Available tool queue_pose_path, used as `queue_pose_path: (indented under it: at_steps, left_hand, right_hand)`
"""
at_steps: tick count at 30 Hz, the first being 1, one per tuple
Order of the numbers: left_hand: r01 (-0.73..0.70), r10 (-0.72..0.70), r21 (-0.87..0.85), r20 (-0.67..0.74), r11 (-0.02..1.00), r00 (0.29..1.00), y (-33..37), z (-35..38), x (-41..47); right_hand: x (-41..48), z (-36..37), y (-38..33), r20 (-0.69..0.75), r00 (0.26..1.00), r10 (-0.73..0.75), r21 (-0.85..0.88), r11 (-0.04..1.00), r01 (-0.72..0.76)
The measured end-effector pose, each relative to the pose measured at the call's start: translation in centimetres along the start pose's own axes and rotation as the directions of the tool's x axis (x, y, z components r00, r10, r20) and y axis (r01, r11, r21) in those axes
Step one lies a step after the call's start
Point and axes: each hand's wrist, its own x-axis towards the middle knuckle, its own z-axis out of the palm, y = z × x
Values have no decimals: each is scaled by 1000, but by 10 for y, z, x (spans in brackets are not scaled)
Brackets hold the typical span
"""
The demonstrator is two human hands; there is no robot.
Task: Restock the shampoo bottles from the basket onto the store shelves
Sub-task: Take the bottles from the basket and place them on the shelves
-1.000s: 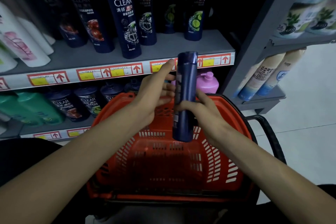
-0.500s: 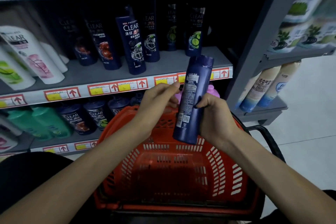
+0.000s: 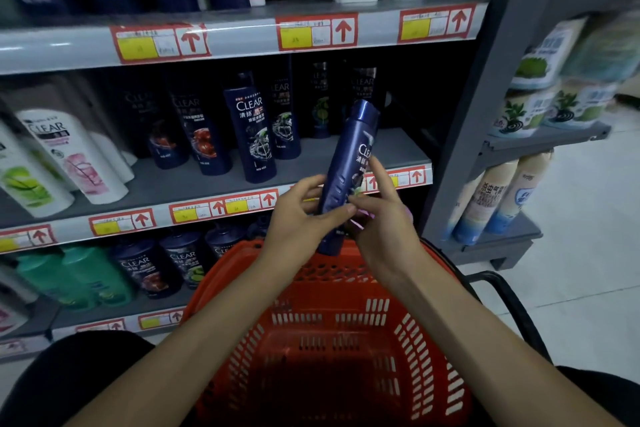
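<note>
Held CLEAR shampoo bottle mid-frame, tilted, top end leaning toward upper right, base just above far rim of orange basket. Gripped low on the body with left hand: thumb across the front, fingers curled round behind. Pinched from the right with right hand: thumb on the front, index finger straight up along the label edge, other fingers curled near the base. Overlapped middle shelf front edge in view; couldn't tell contact. Saw row of dark CLEAR bottles standing on that shelf, white CLEAR bottles at left, green bottles lower left.
</note>
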Motion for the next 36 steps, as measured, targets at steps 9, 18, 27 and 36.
queue_pose_path:
  at_steps: [9,18,27,36]
  left_hand:
    - [118,-102,-303,69,946,992,3,-9,23]
    - [183,-156,-346,105,920,982,6,-21,67]
    - [211,-174,-368,132,906,976,4,-17,96]
    - [-78,80,-101,14,992,997,3,-12,118]
  right_hand:
    - [11,-10,-11,-27,999,31,-79,996,-33]
    - [19,7,-2,87,995,48,-490,872,1]
    - [58,5,-13,40,998,45,-618,786,-10]
    - [104,7,7,19,976,-219,-761,630,156]
